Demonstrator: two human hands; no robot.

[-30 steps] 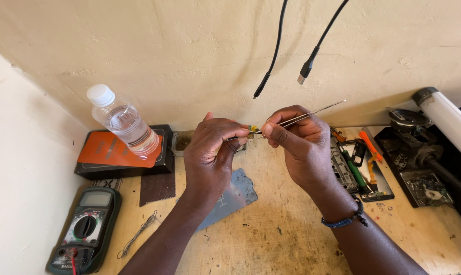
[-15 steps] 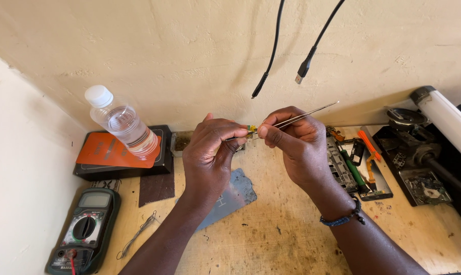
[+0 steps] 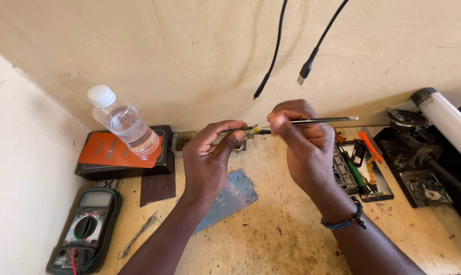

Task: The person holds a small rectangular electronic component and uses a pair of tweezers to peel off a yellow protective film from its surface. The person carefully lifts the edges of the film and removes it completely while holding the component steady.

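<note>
My left hand (image 3: pixel 210 158) pinches a small yellowish part (image 3: pixel 243 130) between thumb and fingertips, held up above the wooden bench. My right hand (image 3: pixel 301 145) grips metal tweezers (image 3: pixel 322 120) whose tips meet that small part; the tweezers' back end points right. Both hands hover close together in front of the wall. Below them lies a grey-blue phone back cover (image 3: pixel 228 196) on the bench. The part itself is too small to make out in detail.
A clear water bottle (image 3: pixel 122 122) stands on an orange-topped black box (image 3: pixel 119 153) at left. A multimeter (image 3: pixel 85 229) and wire tweezers (image 3: pixel 138 235) lie front left. An opened phone with orange tools (image 3: pixel 360 165) and dark parts (image 3: pixel 418 163) sit right. Two black cables (image 3: pixel 273 56) hang down the wall.
Both hands have stayed nearly still; the tweezers have tilted slightly flatter while remaining at the small part.
</note>
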